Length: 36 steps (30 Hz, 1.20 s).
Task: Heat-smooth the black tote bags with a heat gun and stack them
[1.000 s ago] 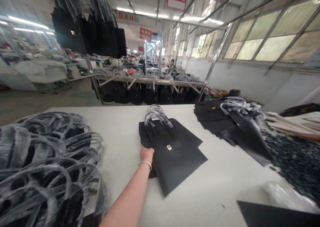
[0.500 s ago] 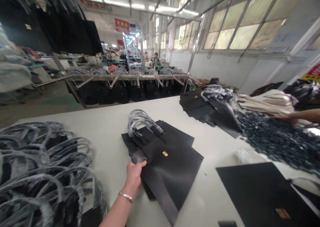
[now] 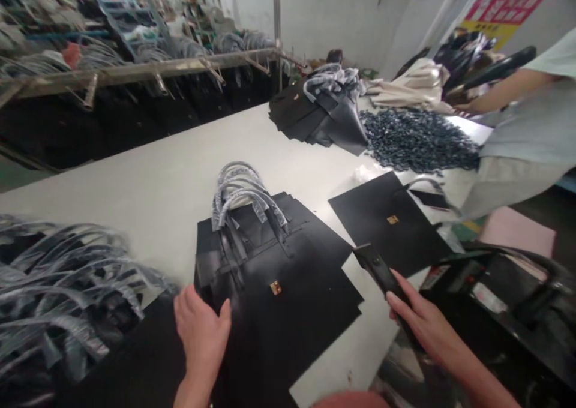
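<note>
A stack of black bag panels (image 3: 310, 312) lies fanned on the table before me, a small gold plate on the top one. Plastic-wrapped handles (image 3: 243, 192) loop up from its far side. My left hand (image 3: 202, 330) rests at the stack's left edge, thumb spread from the fingers; whether the fingertips touch the panel is hard to see. To the right, my right hand (image 3: 416, 315) is closed around a black strap (image 3: 375, 267) with a snap button near its end. Beyond that strap lies another black panel (image 3: 382, 216) with a gold plate and a handle.
Wrapped handles (image 3: 85, 294) crowd the table's left side. Further back lie more black bag pieces (image 3: 319, 108) and a heap of small dark pieces (image 3: 418, 141). A co-worker's arm (image 3: 504, 96) reaches in at right. A metal rack (image 3: 180, 66) stands behind the table (image 3: 148, 156).
The view has swung right and down. My left hand has let go of the panel corner, which now lies flat. My right hand has come into view with the strap.
</note>
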Tool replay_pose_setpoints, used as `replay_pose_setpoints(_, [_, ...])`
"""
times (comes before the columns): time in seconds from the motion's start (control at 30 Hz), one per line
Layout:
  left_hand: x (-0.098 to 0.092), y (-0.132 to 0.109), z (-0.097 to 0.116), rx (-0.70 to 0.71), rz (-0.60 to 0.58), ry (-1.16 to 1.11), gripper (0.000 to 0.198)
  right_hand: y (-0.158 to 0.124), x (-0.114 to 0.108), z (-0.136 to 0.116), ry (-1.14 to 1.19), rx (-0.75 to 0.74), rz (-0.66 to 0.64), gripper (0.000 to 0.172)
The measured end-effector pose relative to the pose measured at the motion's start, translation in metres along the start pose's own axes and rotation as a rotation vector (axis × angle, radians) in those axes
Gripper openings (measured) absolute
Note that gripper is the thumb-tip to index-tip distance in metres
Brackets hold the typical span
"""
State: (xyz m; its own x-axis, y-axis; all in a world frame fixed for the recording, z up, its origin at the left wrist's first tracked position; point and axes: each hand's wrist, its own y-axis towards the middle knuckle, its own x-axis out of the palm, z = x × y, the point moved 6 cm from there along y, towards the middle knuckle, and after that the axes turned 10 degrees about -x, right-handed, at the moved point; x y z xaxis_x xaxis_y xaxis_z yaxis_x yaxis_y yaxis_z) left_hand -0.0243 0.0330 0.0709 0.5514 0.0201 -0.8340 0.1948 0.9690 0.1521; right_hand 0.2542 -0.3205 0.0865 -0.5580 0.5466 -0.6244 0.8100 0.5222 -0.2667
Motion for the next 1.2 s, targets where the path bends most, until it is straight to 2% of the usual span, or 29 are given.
replay_pose_setpoints(0.03, [0.002,-0.013,0.017,0.145,0.022,0.076,0.064,-0.008,-0.003,0.006,-0.003,0.017,-0.007,0.074])
replay_pose_setpoints(0.07, [0.009,-0.029,0.035,0.274,-0.021,0.102,0.058,-0.016,-0.005,0.013,0.004,0.029,-0.021,0.072])
replay_pose_setpoints(0.13, [0.035,-0.070,0.071,0.523,-0.232,0.072,0.045,-0.032,-0.005,0.030,0.042,0.032,-0.064,0.069])
replay_pose_setpoints(0.2, [0.064,-0.114,0.101,0.749,-0.450,0.043,0.046,-0.048,-0.002,0.045,0.090,0.026,-0.102,0.065])
replay_pose_setpoints(0.27, [0.089,-0.148,0.119,0.904,-0.570,0.056,0.052,-0.062,0.003,0.057,0.138,0.031,-0.125,0.062])
replay_pose_setpoints(0.33, [0.107,-0.166,0.124,0.975,-0.597,0.090,0.054,-0.073,0.010,0.062,0.174,0.043,-0.131,0.058])
replay_pose_setpoints(0.47, [0.120,-0.172,0.120,1.001,-0.568,0.140,0.050,-0.083,0.025,0.054,0.236,0.049,-0.165,0.052])
replay_pose_setpoints(0.7, [0.117,-0.172,0.122,1.013,-0.557,0.144,0.046,-0.065,0.047,0.046,0.321,0.144,-0.189,0.059])
replay_pose_setpoints(0.8, [0.119,-0.173,0.119,1.010,-0.547,0.142,0.046,-0.063,0.043,0.049,0.308,0.143,-0.124,0.064])
replay_pose_setpoints(0.93, [0.127,-0.179,0.123,1.039,-0.498,0.167,0.037,-0.077,0.029,0.062,0.270,0.168,-0.053,0.070])
replay_pose_setpoints(1.0, [0.133,-0.188,0.135,1.152,-0.522,0.192,0.034,-0.086,0.020,0.072,0.280,0.195,-0.006,0.071])
replay_pose_setpoints(1.1, [0.142,-0.207,0.159,1.407,-0.575,0.253,0.028,-0.095,0.012,0.086,0.292,0.221,0.063,0.071])
replay_pose_setpoints(1.2, [0.148,-0.226,0.176,1.655,-0.536,0.370,0.023,-0.098,0.009,0.095,0.300,0.220,0.120,0.070])
